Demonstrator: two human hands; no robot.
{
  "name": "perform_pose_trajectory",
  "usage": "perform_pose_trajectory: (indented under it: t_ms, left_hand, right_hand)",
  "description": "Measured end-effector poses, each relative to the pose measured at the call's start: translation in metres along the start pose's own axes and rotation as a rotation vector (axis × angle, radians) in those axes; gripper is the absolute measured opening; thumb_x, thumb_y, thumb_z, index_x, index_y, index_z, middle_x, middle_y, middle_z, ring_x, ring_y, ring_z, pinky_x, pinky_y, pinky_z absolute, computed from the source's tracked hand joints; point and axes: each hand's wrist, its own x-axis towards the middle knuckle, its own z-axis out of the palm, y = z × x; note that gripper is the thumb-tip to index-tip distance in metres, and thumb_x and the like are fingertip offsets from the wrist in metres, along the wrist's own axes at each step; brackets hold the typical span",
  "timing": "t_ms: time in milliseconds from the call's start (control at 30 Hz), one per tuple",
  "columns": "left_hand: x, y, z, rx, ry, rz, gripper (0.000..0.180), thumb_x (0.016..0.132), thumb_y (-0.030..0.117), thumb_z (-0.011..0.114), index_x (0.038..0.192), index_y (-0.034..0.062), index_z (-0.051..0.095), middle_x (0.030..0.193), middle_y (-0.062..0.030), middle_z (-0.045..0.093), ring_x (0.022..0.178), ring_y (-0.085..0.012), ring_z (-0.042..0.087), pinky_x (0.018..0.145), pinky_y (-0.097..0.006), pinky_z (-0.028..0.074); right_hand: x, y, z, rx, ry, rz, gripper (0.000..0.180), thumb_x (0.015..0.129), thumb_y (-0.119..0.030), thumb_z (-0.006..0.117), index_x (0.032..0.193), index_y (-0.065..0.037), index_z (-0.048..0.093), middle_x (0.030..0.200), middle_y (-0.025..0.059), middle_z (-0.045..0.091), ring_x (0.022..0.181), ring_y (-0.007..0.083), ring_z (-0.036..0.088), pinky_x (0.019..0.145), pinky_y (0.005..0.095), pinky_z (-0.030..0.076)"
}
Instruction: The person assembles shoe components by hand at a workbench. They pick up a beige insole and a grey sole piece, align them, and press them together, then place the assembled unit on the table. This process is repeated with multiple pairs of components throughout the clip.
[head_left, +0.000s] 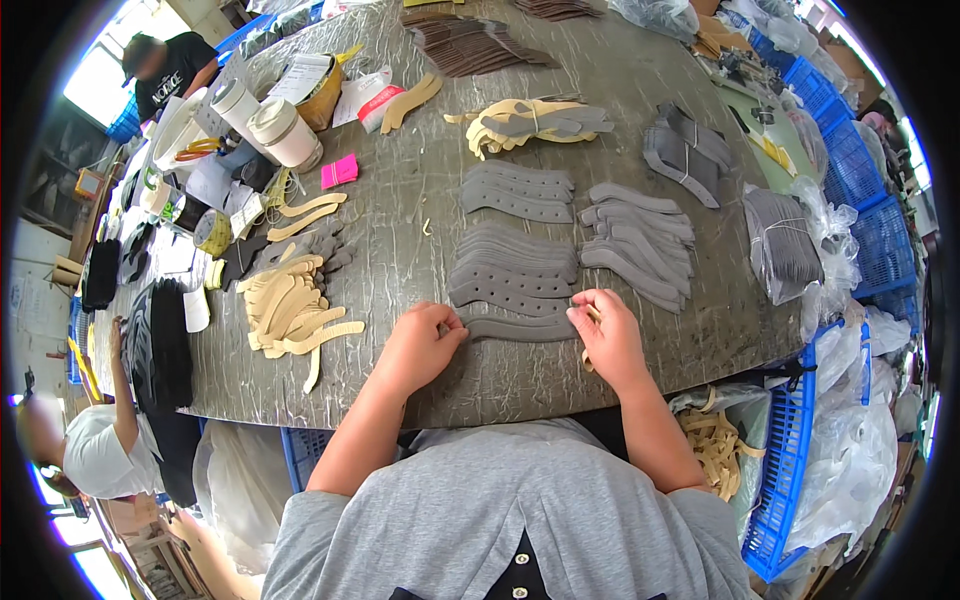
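Grey strip (525, 329): the piece being worked on, lying lower centre of the frame, flat on the desk (400, 265), with a hand at each end.
Left grip (420, 345): thumb and fingertip were pinched on the strip's left end.
Right grip (612, 335): curled around a tan piece (594, 313) by the strip's right end; couldn't tell if it was pinching the grey too.
Holed strips (515, 260): grey, overlapped in a column mid-frame, with a smaller batch (518, 192) just above.
Other grey pile (640, 245): fanned out right of centre.
Tan strips (285, 305): kind of a messy heap, left of centre.
Banded bundle (535, 122): tan and grey mixed together, upper centre.
Pink pad (340, 170): upper left, near a white tub (285, 135).
Blue basket (790, 455): lower right, below desk level, beside some tan scraps (722, 447).
Other folks: one person (178, 72) sat far upper left, another person (105, 455) was lower left.
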Motion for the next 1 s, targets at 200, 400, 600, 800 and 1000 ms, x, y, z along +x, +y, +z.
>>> perform_pose_trajectory:
  t_ms: [200,400,600,800,1000]
  left_hand:
    - [-0.004,0.012,-0.006,-0.197,0.005,-0.056,0.010,0.083,0.005,0.070,0.090,-0.0001,0.064,0.078,-0.0054,0.066,0.061,-0.0095,0.056,0.055,-0.027,0.044]
    - [-0.005,0.032,-0.008,-0.315,0.057,-0.033,0.040,0.085,0.006,0.067,0.121,0.0000,0.051,0.083,-0.0047,0.061,0.063,-0.0099,0.054,0.057,-0.027,0.045]
    - [-0.013,0.051,-0.006,-0.032,-0.006,0.361,0.070,0.084,0.039,0.071,0.135,-0.0004,0.041,0.100,-0.0154,0.058,0.074,-0.0285,0.061,0.063,-0.036,0.052]
    - [-0.015,0.075,0.009,0.198,0.037,0.695,0.094,0.077,0.064,0.059,0.142,0.0018,0.034,0.099,-0.0137,0.053,0.073,-0.0274,0.061,0.057,-0.036,0.053]
    - [-0.018,0.068,0.009,0.216,0.039,0.712,0.096,0.076,0.069,0.052,0.143,0.0014,0.033,0.098,-0.0138,0.052,0.074,-0.0268,0.062,0.056,-0.036,0.055]
  right_hand:
    - [-0.003,-0.008,-0.012,0.327,-0.336,0.274,0.020,0.083,-0.010,0.074,0.099,0.001,0.069,0.084,0.0058,0.070,0.073,0.0107,0.062,0.066,0.0270,0.049]
    - [0.019,0.017,-0.088,-0.210,0.196,0.103,0.019,0.079,-0.011,0.075,0.096,-0.003,0.072,0.087,0.0095,0.070,0.078,0.0199,0.066,0.071,0.0337,0.050]
    - [0.001,-0.045,-0.048,0.016,0.069,0.001,0.010,0.083,-0.008,0.071,0.091,-0.002,0.071,0.087,0.0125,0.069,0.078,0.0228,0.068,0.071,0.0318,0.053]
    - [-0.007,-0.084,0.011,0.621,-0.468,0.081,0.017,0.087,-0.011,0.066,0.097,0.003,0.069,0.081,0.0103,0.070,0.070,0.0129,0.063,0.063,0.0291,0.049]
    - [-0.008,-0.081,0.015,0.717,-0.516,0.146,0.016,0.088,-0.008,0.064,0.100,0.002,0.070,0.084,0.0080,0.072,0.071,0.0079,0.060,0.063,0.0260,0.049]
